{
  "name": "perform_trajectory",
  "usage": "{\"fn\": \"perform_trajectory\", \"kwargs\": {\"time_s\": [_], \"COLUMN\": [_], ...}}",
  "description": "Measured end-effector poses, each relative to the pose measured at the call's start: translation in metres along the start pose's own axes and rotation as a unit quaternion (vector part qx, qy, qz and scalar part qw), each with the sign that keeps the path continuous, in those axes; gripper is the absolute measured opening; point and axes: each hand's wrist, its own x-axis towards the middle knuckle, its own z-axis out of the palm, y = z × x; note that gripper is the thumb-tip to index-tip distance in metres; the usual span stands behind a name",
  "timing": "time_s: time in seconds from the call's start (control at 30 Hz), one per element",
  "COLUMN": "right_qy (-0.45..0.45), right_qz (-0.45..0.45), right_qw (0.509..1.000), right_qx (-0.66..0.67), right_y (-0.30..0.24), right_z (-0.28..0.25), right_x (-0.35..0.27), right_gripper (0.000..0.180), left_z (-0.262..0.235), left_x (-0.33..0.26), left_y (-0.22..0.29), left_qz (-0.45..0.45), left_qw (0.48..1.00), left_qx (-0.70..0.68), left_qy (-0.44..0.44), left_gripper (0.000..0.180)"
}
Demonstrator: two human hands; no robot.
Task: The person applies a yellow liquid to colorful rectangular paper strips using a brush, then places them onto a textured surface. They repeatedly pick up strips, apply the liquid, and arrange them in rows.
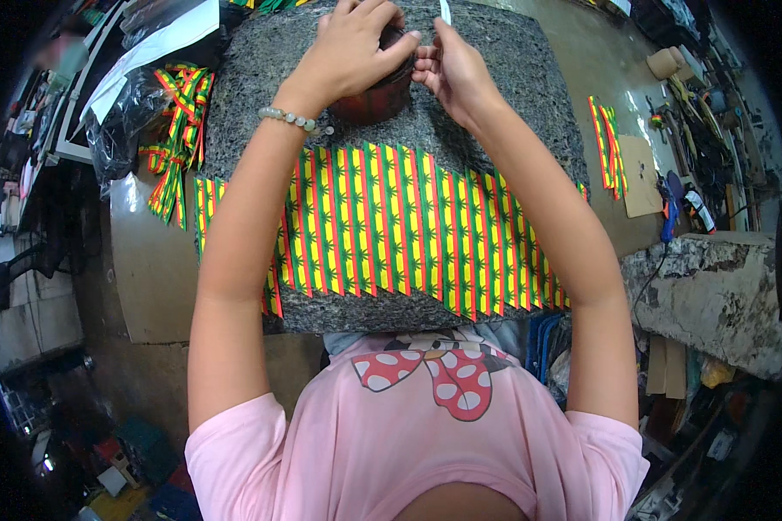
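Observation:
A dark reddish-brown pot (375, 106) stands at the far middle of a mottled grey-black board. My left hand (354, 48) lies over its top, fingers wrapped about the rim and thumb reaching right across it. Just right of the pot, my right hand (454, 74) is closed with curled fingers. Above its thumb a narrow white strip (445, 10) sticks up, its lower part hidden by the hand. Between my forearms, striped ribbons (378, 221) in red, yellow and green with dark leaf shapes lie side by side on the board (530, 78), their ends cut in slanted points.
More striped ribbons (181, 130) hang in a bundle at the left, beside a black plastic bag (117, 143). Several ribbon pieces (608, 143) lie at the right, near a brown card (640, 178) and a blue-handled tool (671, 207). A worn ledge (712, 295) stands at lower right.

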Motion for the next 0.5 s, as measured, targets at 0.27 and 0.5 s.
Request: {"fn": "perform_trajectory", "kwargs": {"time_s": [0.27, 0.5], "right_qy": [-0.049, -0.053], "right_qz": [-0.017, -0.008], "right_qw": [0.998, 0.989], "right_qx": [-0.043, -0.135], "right_y": [0.004, -0.002], "right_z": [-0.004, -0.001], "right_x": [0.008, 0.014], "right_gripper": [0.026, 0.02], "left_z": [-0.004, -0.018], "left_x": [-0.001, -0.007], "left_y": [0.005, -0.004], "left_qz": [0.021, 0.076], "left_qw": [0.991, 0.926], "left_qx": [-0.034, -0.102], "left_qy": [0.129, 0.355], "left_gripper": [0.05, 0.033]}}
